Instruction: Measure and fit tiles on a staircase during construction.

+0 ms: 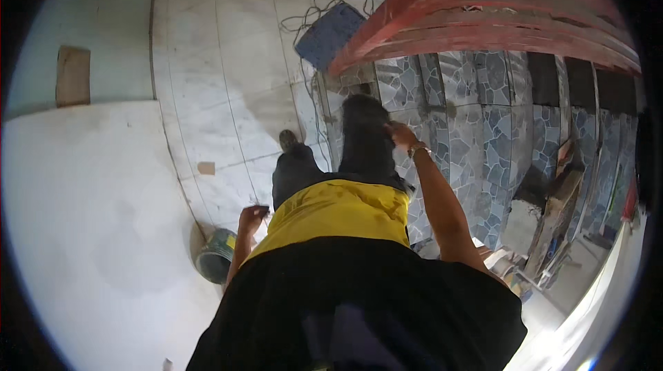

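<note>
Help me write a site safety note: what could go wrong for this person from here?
The loose, looping cord on the floor tiles beside the blue panel might snag a foot.

The boards and other clutter on the patterned steps could trip someone climbing there.

The bucket, close to the left hand, might get bumped.

Building interior, likely mid-renovation: stone-pattern tiled stairs (496, 157) with dark patches (580, 84), red railing (414, 8), loose cable (302, 24) on the tiled floor (242, 33), bucket (218, 260) by the white wall (103, 212), plank (558, 216) and clutter near the stairs.
</note>
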The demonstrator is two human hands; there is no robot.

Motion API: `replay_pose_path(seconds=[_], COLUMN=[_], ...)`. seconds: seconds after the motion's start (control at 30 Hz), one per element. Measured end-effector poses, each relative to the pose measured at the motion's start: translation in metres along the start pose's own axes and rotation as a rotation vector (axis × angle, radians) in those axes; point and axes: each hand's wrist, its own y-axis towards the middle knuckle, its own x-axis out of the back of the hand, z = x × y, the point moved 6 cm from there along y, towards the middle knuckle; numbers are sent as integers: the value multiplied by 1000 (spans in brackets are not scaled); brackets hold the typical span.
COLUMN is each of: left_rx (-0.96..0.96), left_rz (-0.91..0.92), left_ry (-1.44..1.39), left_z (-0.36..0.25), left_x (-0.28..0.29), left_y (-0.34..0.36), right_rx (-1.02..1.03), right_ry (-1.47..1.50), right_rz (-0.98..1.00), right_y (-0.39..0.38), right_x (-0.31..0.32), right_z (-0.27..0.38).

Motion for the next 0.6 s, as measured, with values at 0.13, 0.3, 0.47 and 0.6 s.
replay_pose_path(seconds=[0.13,0.3,0.47,0.6], left_rx=[192,7,-194,3], left_rz=[-25,-367,-466,-342], left_ry=[355,161,-207,44], left_z=[46,-79,-187,-184], left_x=[68,183,262,303], left_y=[13,82,167,235], right_rx=[91,-273,-682,132], right_ry=[572,266,667,-513], right_rz=[188,92,315,393], right_y=[15,19,36,116], right_x=[-21,-55,-189,-189], right_z=[91,106,22,69])
